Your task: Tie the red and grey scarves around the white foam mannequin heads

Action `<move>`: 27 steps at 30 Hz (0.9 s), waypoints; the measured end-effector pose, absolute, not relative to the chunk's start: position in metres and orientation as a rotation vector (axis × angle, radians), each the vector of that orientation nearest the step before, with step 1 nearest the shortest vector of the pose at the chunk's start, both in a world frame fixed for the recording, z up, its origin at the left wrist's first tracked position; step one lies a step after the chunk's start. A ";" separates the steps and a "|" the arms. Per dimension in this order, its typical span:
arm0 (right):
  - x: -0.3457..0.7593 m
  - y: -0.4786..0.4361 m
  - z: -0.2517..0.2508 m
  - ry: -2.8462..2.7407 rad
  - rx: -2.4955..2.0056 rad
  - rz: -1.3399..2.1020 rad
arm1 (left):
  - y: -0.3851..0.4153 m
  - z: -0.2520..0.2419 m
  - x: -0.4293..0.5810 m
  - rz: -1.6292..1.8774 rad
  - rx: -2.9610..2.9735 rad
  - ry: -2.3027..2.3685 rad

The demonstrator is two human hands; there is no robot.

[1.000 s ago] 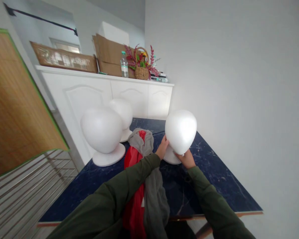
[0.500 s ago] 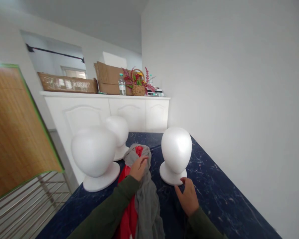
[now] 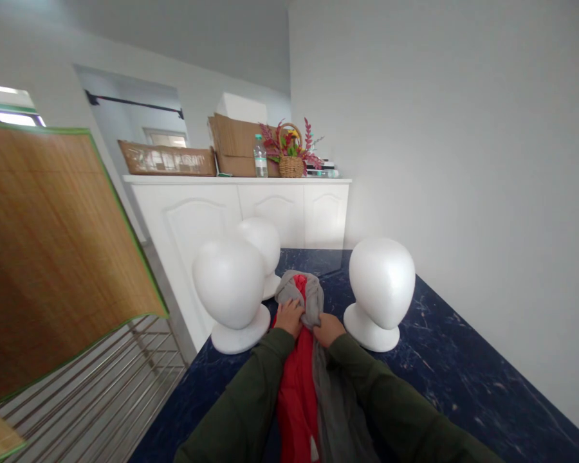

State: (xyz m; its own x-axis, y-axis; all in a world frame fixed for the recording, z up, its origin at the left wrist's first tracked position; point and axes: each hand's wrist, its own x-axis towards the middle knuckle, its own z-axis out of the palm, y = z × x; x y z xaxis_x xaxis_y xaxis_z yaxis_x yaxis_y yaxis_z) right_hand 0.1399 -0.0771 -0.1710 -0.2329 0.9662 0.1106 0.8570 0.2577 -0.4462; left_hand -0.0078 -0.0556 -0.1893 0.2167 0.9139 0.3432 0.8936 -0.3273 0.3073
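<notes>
A grey scarf (image 3: pixel 314 310) and a red scarf (image 3: pixel 298 376) lie lengthwise on the dark blue marbled table, crossing in a loop at their far end. My left hand (image 3: pixel 289 317) is closed on the grey fabric at the left of that loop, fingers bent over it. On the right side, my right hand (image 3: pixel 328 330) pinches the grey scarf just below the loop. Both scarves run back between my forearms towards me. A white foam mannequin head (image 3: pixel 382 283) stands upright right of my hands. Another foam head (image 3: pixel 229 283) is at the left, partly covering a third foam head (image 3: pixel 263 241).
At the left stands a metal rack (image 3: pixel 139 360) with a bamboo mat (image 3: pixel 62 257) over it. Behind the table is a white cabinet (image 3: pixel 270 206) bearing cardboard boxes (image 3: pixel 241 145), a water bottle (image 3: pixel 260 157) and a flower basket (image 3: pixel 291 166). A wall borders the right.
My right hand has moved left from beside the right foam head and taken hold of the grey scarf. My left hand has closed on the fabric. The view has turned left.
</notes>
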 end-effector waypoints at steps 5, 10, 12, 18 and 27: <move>0.148 -0.085 -0.149 -1.672 -1.425 0.684 | -0.059 -0.174 -0.007 1.099 2.379 1.757; 0.166 -0.116 -0.096 -1.201 -0.932 1.489 | -0.085 -0.136 0.003 1.262 2.312 1.498; 0.185 -0.138 -0.070 -1.222 -0.723 1.599 | -0.099 -0.115 0.002 1.193 2.395 1.276; 0.271 -0.207 -0.003 -1.563 -0.642 1.354 | -0.116 -0.068 -0.012 1.146 2.442 1.281; 0.383 -0.236 0.027 -2.067 -1.078 0.597 | -0.145 -0.043 -0.017 1.388 1.466 1.150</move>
State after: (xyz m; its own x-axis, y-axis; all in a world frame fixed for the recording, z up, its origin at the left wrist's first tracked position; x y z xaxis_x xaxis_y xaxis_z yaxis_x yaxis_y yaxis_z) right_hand 0.3825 -0.2359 0.0273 -0.3921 0.8364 0.3830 0.5036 0.5435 -0.6716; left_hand -0.0171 -0.1446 -0.0427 -0.0135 0.9617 0.2736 0.0902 -0.2714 0.9582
